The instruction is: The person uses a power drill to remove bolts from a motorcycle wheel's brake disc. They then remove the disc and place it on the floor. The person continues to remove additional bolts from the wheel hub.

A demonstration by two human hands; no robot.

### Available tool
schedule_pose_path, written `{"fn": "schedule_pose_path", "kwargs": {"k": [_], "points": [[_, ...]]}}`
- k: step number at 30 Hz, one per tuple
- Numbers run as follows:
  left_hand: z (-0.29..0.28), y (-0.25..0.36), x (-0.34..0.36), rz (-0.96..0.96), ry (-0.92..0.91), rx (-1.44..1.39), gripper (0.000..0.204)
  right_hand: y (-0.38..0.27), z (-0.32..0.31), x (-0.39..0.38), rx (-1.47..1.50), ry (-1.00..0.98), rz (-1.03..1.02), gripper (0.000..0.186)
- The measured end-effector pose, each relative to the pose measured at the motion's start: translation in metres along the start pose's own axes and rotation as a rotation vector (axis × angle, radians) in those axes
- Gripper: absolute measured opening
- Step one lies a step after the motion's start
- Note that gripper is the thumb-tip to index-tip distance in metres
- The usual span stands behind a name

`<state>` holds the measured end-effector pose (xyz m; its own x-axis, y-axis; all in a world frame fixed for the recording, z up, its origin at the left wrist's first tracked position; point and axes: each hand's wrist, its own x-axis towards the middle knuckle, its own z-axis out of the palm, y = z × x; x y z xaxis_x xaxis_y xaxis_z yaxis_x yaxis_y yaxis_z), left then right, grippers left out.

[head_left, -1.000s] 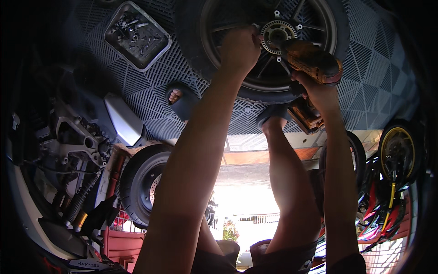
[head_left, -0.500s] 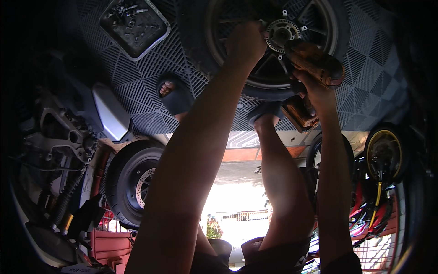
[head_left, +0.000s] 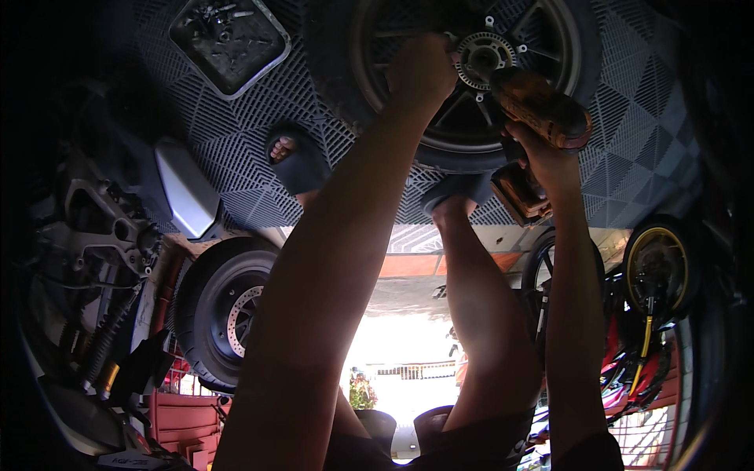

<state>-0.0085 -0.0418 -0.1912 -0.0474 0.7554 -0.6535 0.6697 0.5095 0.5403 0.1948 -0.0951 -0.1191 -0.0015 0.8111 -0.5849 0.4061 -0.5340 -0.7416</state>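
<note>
A motorcycle wheel (head_left: 334, 74) lies flat on the floor between my feet. At its centre is a toothed metal ring (head_left: 466, 77) with small lugs around the hub. My left hand (head_left: 422, 74) is closed beside that ring, over the spokes; its fingertips face away, so whatever they pinch is hidden. My right hand (head_left: 550, 161) grips the handle of an orange and black cordless drill (head_left: 542, 108). The drill's nose points left toward the hub, and its battery base (head_left: 520, 192) hangs below my hand. Whether its tip touches a fastener cannot be made out.
A metal tray (head_left: 229, 93) with loose bolts and small parts lies at the far left. A motorcycle frame (head_left: 102, 212) with a silver panel (head_left: 188, 188) stands along the left. Another wheel (head_left: 200, 314) stands near it. Motorcycles, one with a gold-rimmed wheel (head_left: 660, 255), are at the right.
The drill has shifted very slightly to the right and turned a little in my right hand. My left hand keeps its place by the hub. The whole view has moved a touch.
</note>
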Motion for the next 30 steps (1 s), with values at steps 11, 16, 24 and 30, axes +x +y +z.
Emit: {"fn": "schedule_pose_path", "kwargs": {"k": [11,16,24,30], "points": [[0.006,-0.01,0.003,0.055,0.04,0.001,0.02,-0.009,-0.006,-0.001,-0.027,-0.089,0.135,0.025],[0.005,-0.01,0.002,0.038,0.026,-0.015,0.021,-0.012,-0.007,-0.002,0.04,-0.1,0.145,0.025],[0.004,-0.009,-0.001,0.031,0.066,-0.038,0.021,-0.009,-0.006,0.002,0.019,-0.143,0.126,0.028],[0.008,-0.01,0.003,0.03,0.055,-0.028,0.022,-0.016,0.016,0.001,-0.449,0.07,-0.545,0.039]]}}
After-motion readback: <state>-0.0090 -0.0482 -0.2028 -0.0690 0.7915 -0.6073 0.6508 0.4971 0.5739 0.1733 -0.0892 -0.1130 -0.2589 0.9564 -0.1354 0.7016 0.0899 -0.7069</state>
